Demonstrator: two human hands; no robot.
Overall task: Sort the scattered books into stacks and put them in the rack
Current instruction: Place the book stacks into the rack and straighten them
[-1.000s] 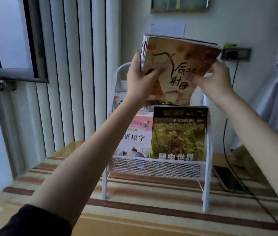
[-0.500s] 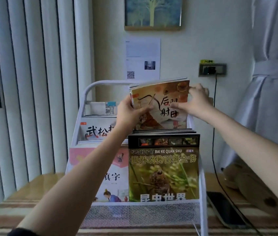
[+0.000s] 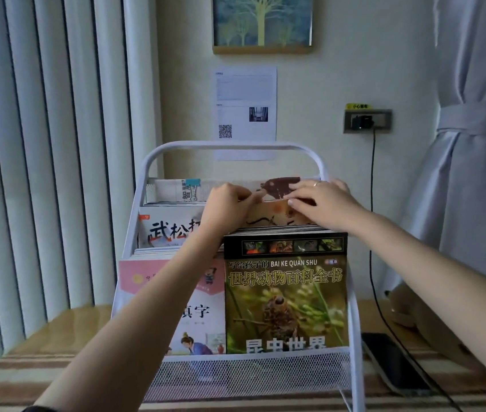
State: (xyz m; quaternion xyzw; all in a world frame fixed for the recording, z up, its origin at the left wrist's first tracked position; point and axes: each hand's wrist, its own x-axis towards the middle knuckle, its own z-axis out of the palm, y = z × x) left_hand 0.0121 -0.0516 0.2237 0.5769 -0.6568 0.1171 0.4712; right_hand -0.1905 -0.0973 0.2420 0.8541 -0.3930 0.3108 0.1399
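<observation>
A white tiered rack (image 3: pixel 354 310) stands on the desk (image 3: pixel 66 325), books filling its tiers. In the middle tier, behind the insect book (image 3: pixel 286 295), a tan picture book (image 3: pixel 274 214) sits almost fully down; left hand (image 3: pixel 226 203) pinches its top edge, right hand (image 3: pixel 322 200) presses flat fingers on it

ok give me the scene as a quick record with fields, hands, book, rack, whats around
left hand: grips the left top edge of the tan picture book
right hand: fingers rest on the book's top edge
tan picture book: upright in the middle tier, mostly hidden behind the insect encyclopedia
rack: white, tiered, mesh front
beside the rack: black phone on the striped table
</observation>
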